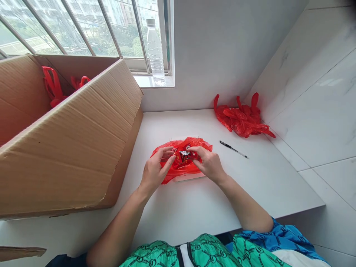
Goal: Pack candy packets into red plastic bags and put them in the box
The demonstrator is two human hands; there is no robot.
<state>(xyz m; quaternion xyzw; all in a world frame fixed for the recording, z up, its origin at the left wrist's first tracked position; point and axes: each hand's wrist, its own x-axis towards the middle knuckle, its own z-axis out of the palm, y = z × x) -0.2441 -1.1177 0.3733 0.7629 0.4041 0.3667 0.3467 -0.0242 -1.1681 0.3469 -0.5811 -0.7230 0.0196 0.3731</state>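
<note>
On the white table lies a spread-out red plastic bag (182, 170) with small shiny red-and-black wrapped packets (185, 155) in its middle. My left hand (157, 167) is at the packets' left side, thumb and forefinger apart, fingertips close to the wrapper's edge. From the right, my right hand (210, 161) curves its fingers and thumb around the right end of the packets. Exactly where its fingertips press is partly hidden. Under the bag's front edge shows part of a pale flat object (190, 178), mostly covered.
A large open cardboard box (75, 148) with red bags (54, 89) inside stands at the left. Crumpled red bags (241, 118) lie at the back right, near a black pen (233, 149). A clear bottle (155, 52) stands on the windowsill. A tiled wall borders the right.
</note>
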